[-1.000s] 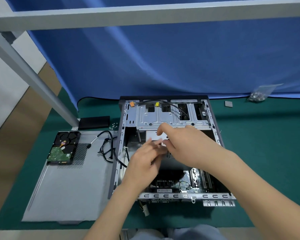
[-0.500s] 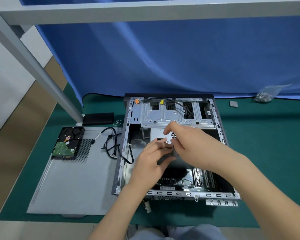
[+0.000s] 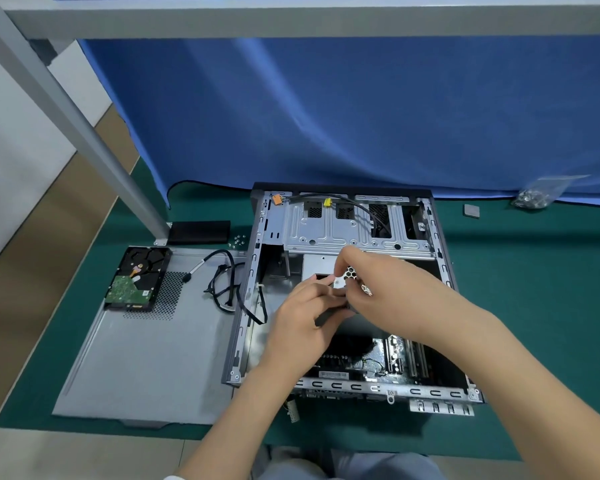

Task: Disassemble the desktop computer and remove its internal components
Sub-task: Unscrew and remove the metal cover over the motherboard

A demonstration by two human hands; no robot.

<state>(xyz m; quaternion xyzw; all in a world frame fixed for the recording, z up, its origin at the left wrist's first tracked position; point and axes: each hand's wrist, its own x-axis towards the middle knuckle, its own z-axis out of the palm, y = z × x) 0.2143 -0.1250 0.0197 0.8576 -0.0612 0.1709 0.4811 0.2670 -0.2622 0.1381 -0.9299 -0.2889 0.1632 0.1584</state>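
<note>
Grey steel open computer case [image 3: 357,233]: above its middle, left hand [image 3: 300,327] and right hand [image 3: 388,292] both pinched a small perforated metal part [image 3: 347,273].

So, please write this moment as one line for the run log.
left hand: grips dark part | right hand: pinches perforated metal piece | site: open grey computer case

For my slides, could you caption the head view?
Both hands, left and right, grip a part inside the open computer case.

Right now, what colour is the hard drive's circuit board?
Green, on the hard drive lying on the side panel; head view.
</note>
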